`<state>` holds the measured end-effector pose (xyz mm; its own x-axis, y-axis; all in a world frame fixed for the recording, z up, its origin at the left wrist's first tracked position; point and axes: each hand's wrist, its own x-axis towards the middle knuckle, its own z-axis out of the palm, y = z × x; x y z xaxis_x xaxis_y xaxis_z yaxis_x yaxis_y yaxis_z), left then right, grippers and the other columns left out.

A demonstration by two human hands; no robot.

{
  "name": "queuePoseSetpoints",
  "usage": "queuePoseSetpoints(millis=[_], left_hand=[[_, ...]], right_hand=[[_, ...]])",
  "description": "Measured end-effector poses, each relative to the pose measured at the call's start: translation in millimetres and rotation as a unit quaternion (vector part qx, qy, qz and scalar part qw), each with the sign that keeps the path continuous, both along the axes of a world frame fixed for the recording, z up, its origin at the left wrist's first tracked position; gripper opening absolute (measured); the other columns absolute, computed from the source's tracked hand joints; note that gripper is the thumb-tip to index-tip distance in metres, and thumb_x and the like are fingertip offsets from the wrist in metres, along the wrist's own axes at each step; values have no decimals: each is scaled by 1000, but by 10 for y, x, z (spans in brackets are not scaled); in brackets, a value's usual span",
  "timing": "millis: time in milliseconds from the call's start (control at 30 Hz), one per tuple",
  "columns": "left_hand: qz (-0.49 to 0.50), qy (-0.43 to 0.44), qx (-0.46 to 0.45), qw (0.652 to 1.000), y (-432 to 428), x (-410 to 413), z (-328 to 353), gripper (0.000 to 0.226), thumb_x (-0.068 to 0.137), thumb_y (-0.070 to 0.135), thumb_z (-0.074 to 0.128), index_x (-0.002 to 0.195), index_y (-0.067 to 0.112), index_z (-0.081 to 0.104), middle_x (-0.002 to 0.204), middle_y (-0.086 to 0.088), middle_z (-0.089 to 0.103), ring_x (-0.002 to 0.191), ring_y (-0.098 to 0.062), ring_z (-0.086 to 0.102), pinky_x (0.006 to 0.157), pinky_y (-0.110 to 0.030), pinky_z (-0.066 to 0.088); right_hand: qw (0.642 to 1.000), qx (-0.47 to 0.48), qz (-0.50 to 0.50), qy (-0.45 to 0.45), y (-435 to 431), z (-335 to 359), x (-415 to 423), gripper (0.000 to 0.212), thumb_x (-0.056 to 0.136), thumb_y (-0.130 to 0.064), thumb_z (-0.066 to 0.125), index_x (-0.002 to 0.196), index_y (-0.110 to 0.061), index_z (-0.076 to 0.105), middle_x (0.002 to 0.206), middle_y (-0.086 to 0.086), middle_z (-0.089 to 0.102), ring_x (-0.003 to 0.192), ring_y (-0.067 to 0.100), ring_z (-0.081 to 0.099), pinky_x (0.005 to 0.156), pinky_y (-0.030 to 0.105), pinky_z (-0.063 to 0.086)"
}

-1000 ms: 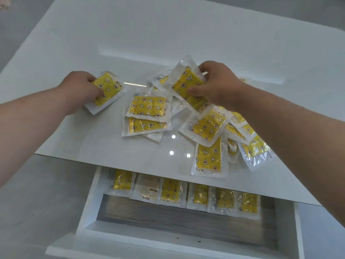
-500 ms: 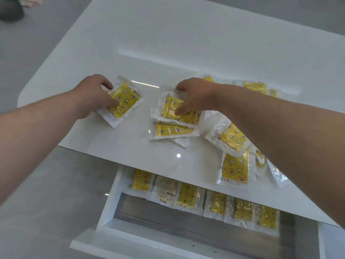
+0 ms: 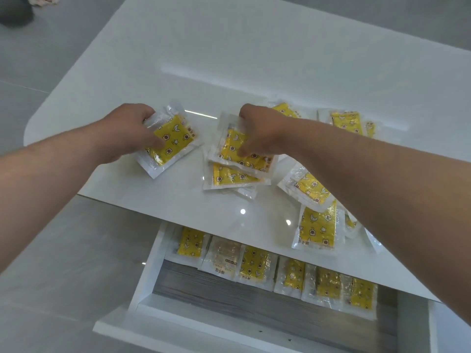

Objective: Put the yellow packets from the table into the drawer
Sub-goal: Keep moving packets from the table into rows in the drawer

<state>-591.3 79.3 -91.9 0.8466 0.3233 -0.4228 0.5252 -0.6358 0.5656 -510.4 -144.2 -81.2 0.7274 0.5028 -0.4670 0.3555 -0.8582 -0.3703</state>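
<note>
Yellow packets in clear wrap lie scattered on the white table [image 3: 254,59]. My left hand [image 3: 130,131] grips one packet [image 3: 173,141] at the left, thumb on top of it. My right hand [image 3: 257,128] grips the top packet [image 3: 229,146] of a small stack in the middle; another packet [image 3: 232,178] lies under it. More packets lie to the right [image 3: 317,225] and behind my right arm [image 3: 348,122]. The drawer [image 3: 150,273] stands open below the table's near edge, with a row of several packets [image 3: 254,263] along its back.
The drawer's grey floor [image 3: 254,307] in front of the row is bare. The table's near edge overhangs the back of the drawer. Grey floor tiles [image 3: 51,250] lie to the left.
My right hand has moved left from the pile onto the middle stack and taken hold of its top packet. My left hand keeps its packet. The camera has shifted left.
</note>
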Motion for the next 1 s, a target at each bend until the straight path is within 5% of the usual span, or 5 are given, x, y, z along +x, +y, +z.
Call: queuePoseSetpoints(millis=[200, 333, 600, 800, 1000], left_hand=[[-48, 20, -77, 996, -184, 59, 223, 19, 80, 3, 72, 97, 7, 64, 101, -14, 68, 90, -28, 64, 86, -40, 52], [-147, 65, -83, 983, -618, 139, 232, 15, 81, 6, 71, 95, 9, 65, 93, -7, 69, 82, -21, 65, 70, -28, 51], [-164, 53, 7, 985, -1050, 183, -51, 20, 78, 11, 71, 93, 7, 59, 84, -8, 55, 74, -22, 49, 61, -29, 39], [-188, 23, 54, 980, -1165, 117, -77, 53, 73, 17, 73, 122, 14, 54, 118, -7, 60, 100, -28, 59, 85, -38, 52], [-266, 44, 198, 942, -1187, 118, -17, 66, 70, 38, 79, 124, 16, 47, 117, -8, 49, 97, -30, 53, 79, -36, 45]], right_hand=[[955, 193, -198, 107, -516, 63, 60, 26, 75, -11, 77, 98, -12, 65, 91, 7, 70, 80, 24, 71, 71, 34, 60], [874, 287, -343, 191, -1078, -50, 96, 35, 76, -3, 76, 110, -8, 65, 101, 13, 73, 87, 30, 73, 81, 50, 58], [837, 297, -392, 238, -1475, -207, -45, 40, 77, 0, 74, 115, -7, 62, 103, 13, 73, 87, 30, 73, 76, 48, 59], [835, 302, -398, 231, -1492, -152, -112, 41, 77, -2, 75, 114, -9, 62, 100, 12, 74, 84, 29, 74, 75, 48, 59], [818, 317, -418, 238, -1567, -121, -198, 33, 79, 1, 72, 110, -9, 64, 100, 12, 74, 85, 28, 74, 74, 46, 60]])
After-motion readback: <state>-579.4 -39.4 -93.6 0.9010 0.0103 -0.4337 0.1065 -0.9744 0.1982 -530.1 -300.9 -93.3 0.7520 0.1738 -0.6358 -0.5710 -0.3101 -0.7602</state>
